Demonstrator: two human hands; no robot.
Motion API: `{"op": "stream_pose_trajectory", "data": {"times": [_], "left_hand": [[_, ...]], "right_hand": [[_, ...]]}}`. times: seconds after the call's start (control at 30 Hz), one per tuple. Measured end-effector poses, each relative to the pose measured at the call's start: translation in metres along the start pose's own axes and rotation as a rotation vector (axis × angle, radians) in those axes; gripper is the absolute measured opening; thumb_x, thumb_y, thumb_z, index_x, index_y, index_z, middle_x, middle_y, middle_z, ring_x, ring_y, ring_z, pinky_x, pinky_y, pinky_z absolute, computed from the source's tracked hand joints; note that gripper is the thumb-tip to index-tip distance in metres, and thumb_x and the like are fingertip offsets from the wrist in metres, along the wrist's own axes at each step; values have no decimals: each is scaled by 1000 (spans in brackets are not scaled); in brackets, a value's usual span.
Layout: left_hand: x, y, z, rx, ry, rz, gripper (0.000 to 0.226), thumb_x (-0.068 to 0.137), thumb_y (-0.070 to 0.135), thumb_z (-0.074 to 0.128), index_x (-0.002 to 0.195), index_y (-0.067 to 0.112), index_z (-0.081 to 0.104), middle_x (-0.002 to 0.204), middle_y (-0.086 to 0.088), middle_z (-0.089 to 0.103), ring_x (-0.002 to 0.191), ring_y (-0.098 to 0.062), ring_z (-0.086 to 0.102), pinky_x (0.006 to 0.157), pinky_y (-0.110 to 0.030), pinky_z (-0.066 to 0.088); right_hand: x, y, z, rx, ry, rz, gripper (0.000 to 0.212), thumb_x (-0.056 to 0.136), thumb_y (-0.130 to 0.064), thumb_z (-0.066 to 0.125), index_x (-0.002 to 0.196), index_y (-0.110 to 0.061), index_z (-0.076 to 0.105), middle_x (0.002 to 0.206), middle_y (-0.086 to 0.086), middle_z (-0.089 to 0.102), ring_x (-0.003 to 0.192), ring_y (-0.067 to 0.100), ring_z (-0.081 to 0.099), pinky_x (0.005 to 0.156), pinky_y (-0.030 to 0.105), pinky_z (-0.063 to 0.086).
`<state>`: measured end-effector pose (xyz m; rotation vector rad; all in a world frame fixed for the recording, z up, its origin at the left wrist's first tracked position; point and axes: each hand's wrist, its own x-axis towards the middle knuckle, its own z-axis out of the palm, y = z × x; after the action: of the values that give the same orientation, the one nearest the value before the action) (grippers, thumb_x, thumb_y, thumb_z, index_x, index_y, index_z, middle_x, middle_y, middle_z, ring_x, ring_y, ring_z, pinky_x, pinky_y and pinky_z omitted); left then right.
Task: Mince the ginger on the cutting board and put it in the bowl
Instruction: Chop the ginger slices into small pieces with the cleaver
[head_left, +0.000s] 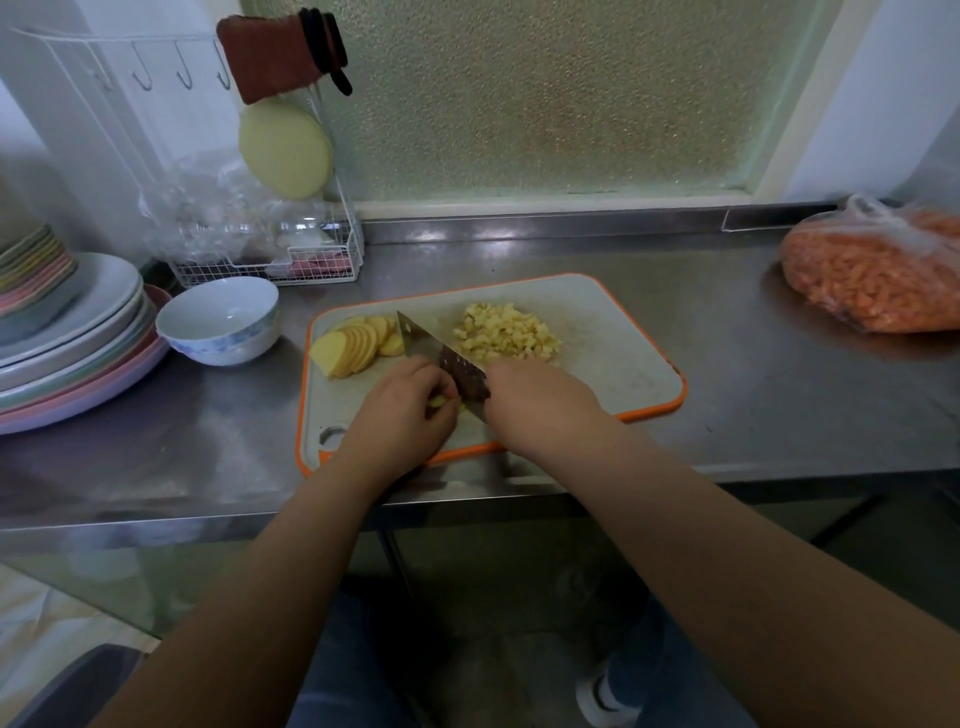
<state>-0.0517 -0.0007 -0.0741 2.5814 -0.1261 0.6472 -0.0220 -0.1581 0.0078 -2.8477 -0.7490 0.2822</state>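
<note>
A grey cutting board with an orange rim (623, 364) lies on the steel counter. On its far left sits a fan of yellow ginger slices (356, 343); a pile of diced ginger (506, 332) lies at its middle back. My right hand (540, 405) grips the handle of a cleaver (447, 358), whose blade slants across the board between the two heaps. My left hand (400, 415), fingers curled, holds a few ginger pieces (441, 401) against the board beside the blade. A white bowl (218, 319) stands left of the board and holds nothing.
Stacked plates (72, 343) crowd the counter's left end, beside the bowl. A white wire rack (270, 260) with plastic bags stands behind the bowl. A bag of orange food (872, 275) lies at the right. The counter's front edge (467, 501) runs just below the board.
</note>
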Motion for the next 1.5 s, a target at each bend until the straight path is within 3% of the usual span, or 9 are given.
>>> {"op": "stream_pose_trajectory", "data": {"times": [0.13,0.27,0.43,0.63,0.9,1.03,1.17,1.33,1.5], "left_hand": [[-2,1,-2,13,8,-4,10,80,14,68,81,17,58,84,4,51,82,-12,46,71,-21,31],[-7,4,-3,-27,16,-50,15,83,19,68,93,18,57,90,5,50,85,-15,49,76,-30,43],[-14,9,-11,-91,27,-147,29,80,30,73,99,25,52,100,8,48,93,-13,49,80,-32,45],[-22,5,-24,-67,-17,-252,23,81,29,72,97,26,56,91,10,56,74,-5,52,66,-26,44],[-11,11,-16,-28,40,-230,9,84,20,69,87,23,62,89,7,57,82,-13,54,71,-29,43],[-9,4,-13,-99,-30,-170,31,74,29,79,95,31,56,108,6,45,101,-16,48,89,-30,43],[-7,2,-12,-68,-67,-85,28,75,24,77,94,29,57,101,5,49,89,-14,50,82,-36,47],[-1,7,-5,-35,-14,-106,21,77,25,76,89,27,60,92,9,52,84,-10,49,74,-28,43],[9,20,10,27,39,-121,18,76,23,75,88,17,64,94,1,55,85,-16,53,74,-29,44]], "right_hand": [[8,21,-8,127,-59,1,27,92,-25,50,115,-14,60,109,11,62,94,30,58,66,32,42],[18,38,-12,133,-30,13,27,90,-27,54,113,-13,61,112,13,63,98,31,58,71,28,39],[22,48,-11,159,0,32,16,90,-25,52,100,-15,60,93,10,61,81,29,56,66,28,38],[15,43,-1,117,49,-24,9,90,-28,50,85,-20,48,85,4,52,87,28,55,67,31,38],[8,35,-2,51,66,-48,6,91,-24,46,92,-21,52,89,3,52,84,27,53,71,35,45],[7,31,-1,51,59,-40,18,91,-23,47,105,-21,59,91,4,56,85,26,55,72,35,48],[8,29,1,48,58,-43,18,91,-23,48,105,-21,60,92,4,56,86,26,56,69,34,44],[8,32,-3,30,56,-52,22,92,-22,46,109,-21,59,101,6,59,91,27,55,73,35,46],[12,39,-8,28,65,-42,22,91,-23,47,110,-20,60,109,9,61,99,30,57,71,31,38]]}}
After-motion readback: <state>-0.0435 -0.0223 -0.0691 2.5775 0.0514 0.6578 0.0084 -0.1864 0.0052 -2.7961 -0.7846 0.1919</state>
